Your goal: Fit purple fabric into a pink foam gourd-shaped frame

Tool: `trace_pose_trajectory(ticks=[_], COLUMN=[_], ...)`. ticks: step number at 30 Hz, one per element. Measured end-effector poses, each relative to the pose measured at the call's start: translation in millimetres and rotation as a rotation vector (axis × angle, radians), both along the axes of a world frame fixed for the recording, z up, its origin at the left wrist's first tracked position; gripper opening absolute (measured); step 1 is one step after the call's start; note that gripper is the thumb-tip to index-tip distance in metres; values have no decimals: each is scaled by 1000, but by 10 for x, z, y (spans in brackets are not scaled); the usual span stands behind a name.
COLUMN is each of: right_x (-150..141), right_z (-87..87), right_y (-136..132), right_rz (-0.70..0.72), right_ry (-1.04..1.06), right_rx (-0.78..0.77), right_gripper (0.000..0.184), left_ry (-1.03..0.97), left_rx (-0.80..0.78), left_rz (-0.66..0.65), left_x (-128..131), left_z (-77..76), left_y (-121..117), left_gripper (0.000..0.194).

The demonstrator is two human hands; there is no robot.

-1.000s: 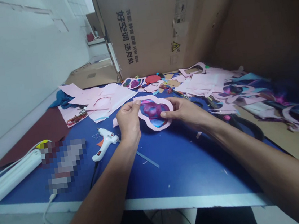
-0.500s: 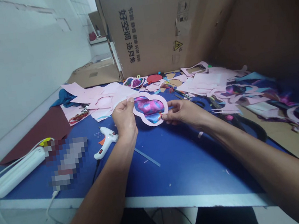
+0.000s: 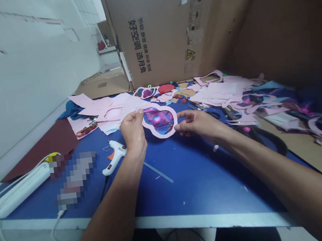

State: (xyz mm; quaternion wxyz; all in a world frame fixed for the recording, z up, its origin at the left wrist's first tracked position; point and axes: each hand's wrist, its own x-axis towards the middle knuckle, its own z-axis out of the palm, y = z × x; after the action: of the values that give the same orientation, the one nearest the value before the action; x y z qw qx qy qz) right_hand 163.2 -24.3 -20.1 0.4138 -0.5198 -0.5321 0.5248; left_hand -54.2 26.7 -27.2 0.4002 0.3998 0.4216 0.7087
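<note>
A cloud-shaped paper cutout (image 3: pixel 162 132) with a pink border and a shiny purple-blue galaxy-print centre is held up above the blue table. My left hand (image 3: pixel 133 129) pinches its left edge between thumb and fingers. At the right edge, my right hand (image 3: pixel 192 122) has its thumb and bent fingers closed on the border. Just left of my left wrist lies a white glue gun (image 3: pixel 115 157) with an orange trigger. A clear glue stick (image 3: pixel 159 172) rests on the table below the cutout.
Pink paper sheets (image 3: pixel 112 107) and scraps (image 3: pixel 224 91) cover the table's back. A tall cardboard box (image 3: pixel 161 30) stands behind them. Scissors (image 3: pixel 213 115) lie beyond my right hand. At left are a white bar-shaped object (image 3: pixel 23 190), cords and a maroon sheet (image 3: pixel 41 147).
The cutout has tilted and shifted slightly left, and the reflections on its printed centre differ. Both hands keep hold of it. The camera view has shifted a little.
</note>
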Motion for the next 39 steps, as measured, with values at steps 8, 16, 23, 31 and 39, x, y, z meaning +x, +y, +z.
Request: trace_pose_trajectory(ticks=[8,16,23,31,39], right_x=[38,33,13,-33,-38], right_z=[-18,-3,43,52,70], right_y=[37,23,-23,-47,-71], right_rz=[-121,-112,-65,-52,-31], right_ry=[-226,-267,-203,-153,-183], right_rx=[427,435,426,393,332], right_gripper=[46,45,34,45,52], left_ry=[19,8,12,52,106], left_rx=[-38,-80,-84,-134,-162], left_rz=[-172,-274,-382,-384,-408], left_x=[115,179,187,224,268], left_z=[-9,-15,-26,-21,-68], left_y=[-85,-154,-202,-236,-251], left_gripper=[22,34,38,32,28])
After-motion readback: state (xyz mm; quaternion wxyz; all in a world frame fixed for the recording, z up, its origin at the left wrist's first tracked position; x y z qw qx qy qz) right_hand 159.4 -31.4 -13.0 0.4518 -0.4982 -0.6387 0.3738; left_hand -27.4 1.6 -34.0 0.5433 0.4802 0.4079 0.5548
